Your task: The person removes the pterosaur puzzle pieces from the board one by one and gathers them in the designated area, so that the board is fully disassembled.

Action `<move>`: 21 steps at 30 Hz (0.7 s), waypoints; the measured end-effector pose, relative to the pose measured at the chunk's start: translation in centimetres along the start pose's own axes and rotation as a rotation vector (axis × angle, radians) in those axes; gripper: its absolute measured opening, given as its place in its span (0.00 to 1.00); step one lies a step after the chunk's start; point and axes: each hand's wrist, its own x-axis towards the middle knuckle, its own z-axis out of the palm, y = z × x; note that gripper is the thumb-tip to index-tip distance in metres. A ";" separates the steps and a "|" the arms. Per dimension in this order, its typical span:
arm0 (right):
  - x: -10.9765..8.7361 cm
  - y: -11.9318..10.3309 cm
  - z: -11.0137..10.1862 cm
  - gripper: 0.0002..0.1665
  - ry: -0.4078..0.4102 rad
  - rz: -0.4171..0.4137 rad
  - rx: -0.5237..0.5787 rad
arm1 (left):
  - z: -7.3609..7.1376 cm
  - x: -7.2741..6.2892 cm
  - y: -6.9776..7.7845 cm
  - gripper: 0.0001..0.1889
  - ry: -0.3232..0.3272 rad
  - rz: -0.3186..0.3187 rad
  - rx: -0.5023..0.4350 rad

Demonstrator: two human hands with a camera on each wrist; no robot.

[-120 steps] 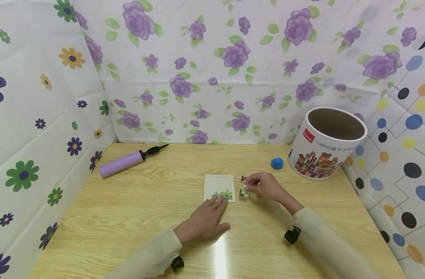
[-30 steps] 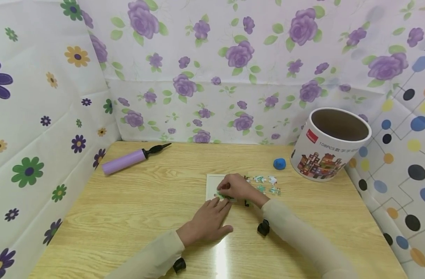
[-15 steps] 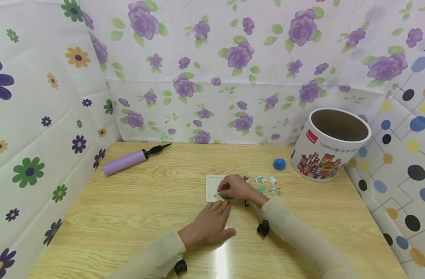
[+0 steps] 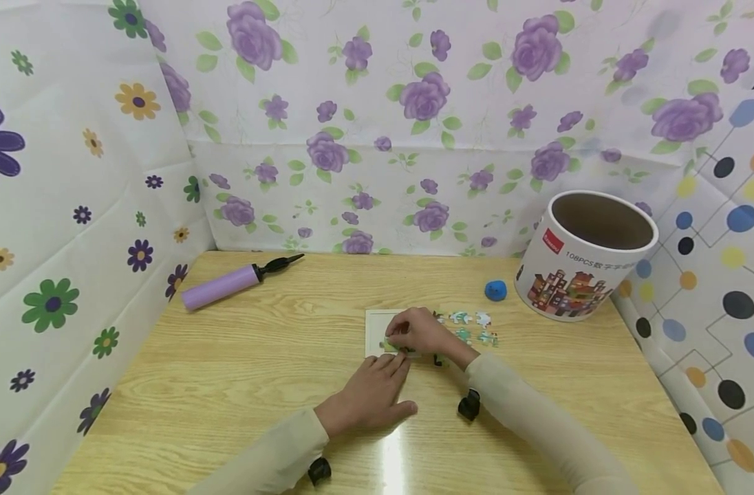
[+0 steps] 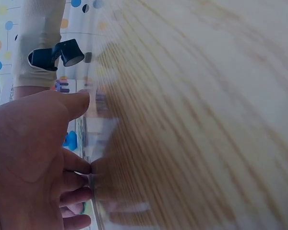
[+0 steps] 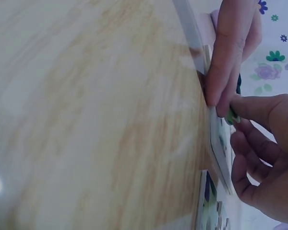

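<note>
A white square puzzle tray (image 4: 373, 328) lies on the wooden table, with a few green puzzle pieces along its front side. Over the tray, my right hand (image 4: 419, 331) pinches a small green puzzle piece (image 6: 232, 117) between thumb and finger, low against the tray. My left hand (image 4: 371, 395) rests with extended fingers at the tray's front edge, its thumb spread to the right. In the right wrist view, the left fingertips are right beside the pinched piece. Loose puzzle pieces (image 4: 460, 317) lie right of the tray, some partly hidden by my right hand and wrist.
A blue lump (image 4: 495, 290) sits behind the loose pieces, beside a large white bucket (image 4: 578, 275) at the back right. A purple hand pump (image 4: 222, 287) with a black nozzle lies at the back left. Patterned cloth walls (image 4: 327, 199) enclose the table.
Since the oldest frame, my right hand has moved left from the loose pieces to the tray. Over the last second it has stayed there pinching the piece, and my left hand has barely shifted.
</note>
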 end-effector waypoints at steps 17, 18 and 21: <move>-4.1 0.9 -4.0 0.05 0.165 0.010 0.019 | 0.2 -0.1 -1.4 0.40 -0.012 0.026 -0.124; -4.5 1.0 -4.3 0.07 0.174 0.016 0.014 | 0.2 -0.1 -1.4 0.40 -0.013 0.026 -0.121; -5.6 1.6 -5.0 0.11 0.199 0.045 -0.006 | 0.0 0.0 -1.3 0.40 -0.011 0.024 -0.119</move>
